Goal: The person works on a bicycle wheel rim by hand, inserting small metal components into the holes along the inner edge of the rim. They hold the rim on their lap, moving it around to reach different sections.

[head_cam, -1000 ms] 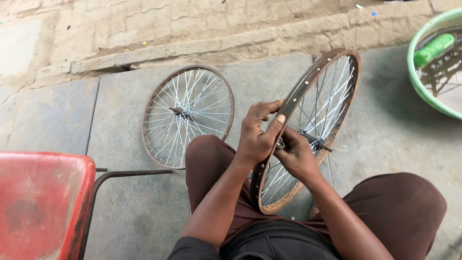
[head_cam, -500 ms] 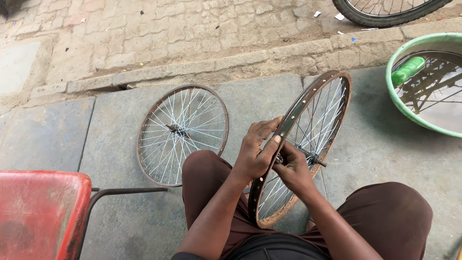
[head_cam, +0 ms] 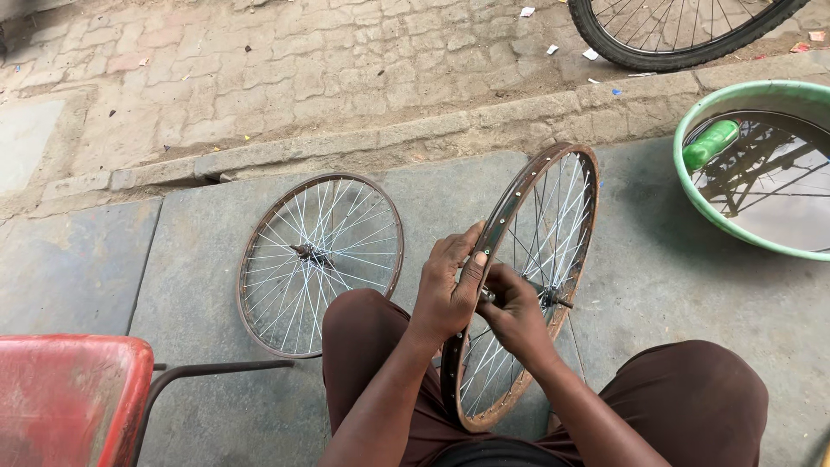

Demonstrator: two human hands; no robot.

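Observation:
A bare, rusty bicycle rim with spokes (head_cam: 566, 186) stands upright between my knees, tilted a little to the right. My left hand (head_cam: 445, 290) grips the near side of this rim, thumb on its edge. Inside the wheel, my right hand (head_cam: 514, 311) is closed among the spokes close to the hub axle (head_cam: 558, 301); what the fingers pinch is too small to tell. A second spoked wheel (head_cam: 320, 259) lies flat on the stone slab to the left, apart from both hands.
A green basin of water (head_cam: 692, 195) with a green bottle (head_cam: 711, 144) floating in it sits at the right. A tyred wheel (head_cam: 674, 35) stands at the top. A red seat with a dark metal frame (head_cam: 69, 398) fills the lower left. A kerb crosses behind.
The camera view has tilted up and shifted, so the basin and kerb sit lower in the frame. Both hands stay on the upright wheel in nearly the same grip.

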